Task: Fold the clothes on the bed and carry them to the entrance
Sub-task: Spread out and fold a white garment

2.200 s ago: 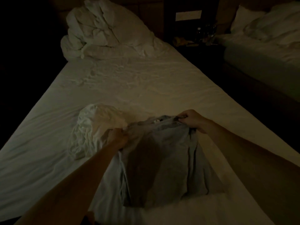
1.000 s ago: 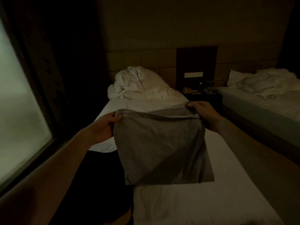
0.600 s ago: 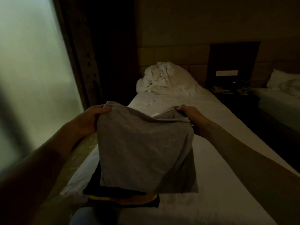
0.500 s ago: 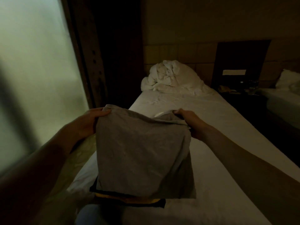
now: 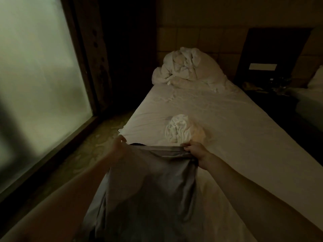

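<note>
Lowered grey shirt (image 5: 148, 189), both hands' fingers (image 5: 187, 145) pinching it, hem cropped, dim

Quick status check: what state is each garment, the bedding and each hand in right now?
Grey cotton garment: held by its top edge, draped toward the camera.
Crumpled white garment: unfolded, lying on the sheet.
White duvet: bunched at the bed's head.
Left hand: grips the grey garment.
Right hand: grips it too.
</note>
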`<state>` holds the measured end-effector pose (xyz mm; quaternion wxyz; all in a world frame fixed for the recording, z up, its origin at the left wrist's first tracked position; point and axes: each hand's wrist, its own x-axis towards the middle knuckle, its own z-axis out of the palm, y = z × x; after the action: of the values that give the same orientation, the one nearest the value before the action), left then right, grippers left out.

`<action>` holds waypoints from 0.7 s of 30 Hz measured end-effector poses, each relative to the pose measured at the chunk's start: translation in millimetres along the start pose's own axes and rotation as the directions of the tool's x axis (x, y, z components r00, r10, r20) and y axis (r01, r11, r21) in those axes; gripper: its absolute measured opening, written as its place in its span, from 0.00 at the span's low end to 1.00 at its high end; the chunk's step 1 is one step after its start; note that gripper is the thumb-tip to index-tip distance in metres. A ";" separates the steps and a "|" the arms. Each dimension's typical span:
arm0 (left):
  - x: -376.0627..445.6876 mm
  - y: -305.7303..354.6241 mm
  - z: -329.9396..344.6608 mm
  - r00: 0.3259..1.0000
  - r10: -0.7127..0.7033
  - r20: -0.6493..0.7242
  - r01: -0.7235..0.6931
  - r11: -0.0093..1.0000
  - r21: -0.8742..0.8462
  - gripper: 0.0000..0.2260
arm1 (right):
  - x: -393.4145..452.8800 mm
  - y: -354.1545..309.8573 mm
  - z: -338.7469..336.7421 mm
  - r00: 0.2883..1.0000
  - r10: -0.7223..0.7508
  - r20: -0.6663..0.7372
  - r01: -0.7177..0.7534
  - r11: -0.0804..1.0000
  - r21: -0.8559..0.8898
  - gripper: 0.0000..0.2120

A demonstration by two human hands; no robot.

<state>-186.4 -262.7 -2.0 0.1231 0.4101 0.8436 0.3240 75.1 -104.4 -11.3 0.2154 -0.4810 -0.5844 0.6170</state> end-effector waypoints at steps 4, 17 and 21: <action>21.4 -4.9 27.9 0.991 0.135 -0.007 -0.125 0.932 0.341 0.13 | 23.5 14.3 -0.2 0.974 0.226 -0.028 -0.221 0.967 0.130 0.12; 112.6 101.9 152.8 0.915 0.335 0.224 -0.400 0.818 0.413 0.14 | 120.3 8.2 -76.1 0.966 -0.222 -0.134 0.079 0.744 -0.663 0.19; 141.5 114.0 208.7 0.919 0.241 0.312 -0.361 0.832 0.420 0.18 | 164.8 19.5 -89.3 0.945 -0.326 0.020 0.153 0.389 -0.908 0.27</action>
<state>-107.4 -8.7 -78.5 0.0706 0.5930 0.7989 0.0721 83.1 73.6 -72.7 0.0588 -0.4794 -0.8659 0.1299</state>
